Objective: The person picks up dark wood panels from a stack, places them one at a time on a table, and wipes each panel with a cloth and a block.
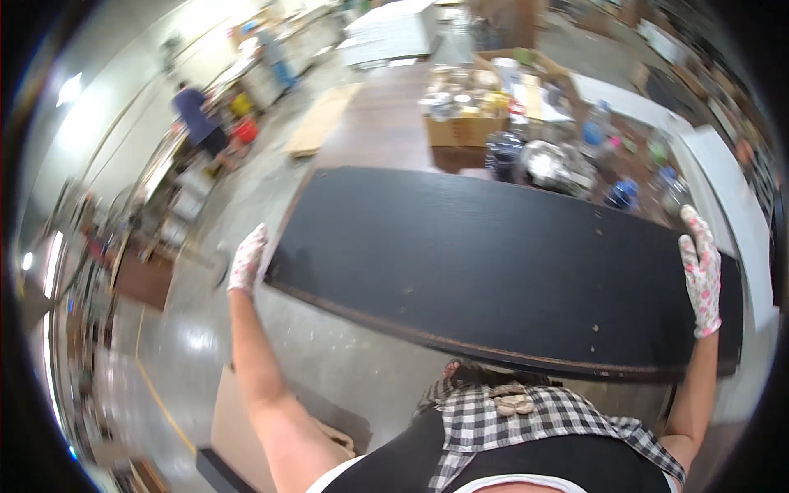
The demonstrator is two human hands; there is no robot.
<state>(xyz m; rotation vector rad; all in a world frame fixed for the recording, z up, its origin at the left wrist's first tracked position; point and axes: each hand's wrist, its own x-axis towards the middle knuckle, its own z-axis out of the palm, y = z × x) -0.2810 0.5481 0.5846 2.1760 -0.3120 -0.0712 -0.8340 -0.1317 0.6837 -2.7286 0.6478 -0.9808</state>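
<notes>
A large black board [485, 263] lies in front of me, tilted in view, with worn brown showing along its near edge. My left hand [248, 258], in a white glove with pink flowers, is beside the board's left end. Its fingers are stretched out, and whether they touch the edge I cannot tell. Over the right end of the board is my right hand [703, 283], in a matching glove, fingers straight and apart. Neither hand is closed around anything. The board hides much of the brown tabletop [378, 123] beneath it.
Behind the board stand a cardboard box [464, 131] full of small containers, plastic bottles [622, 195] and a plastic-wrapped bundle [555, 164]. White panels [390, 34] are stacked farther back. Two people work at the left wall, one in a purple shirt [195, 113]. Cardboard [246, 411] lies low at left.
</notes>
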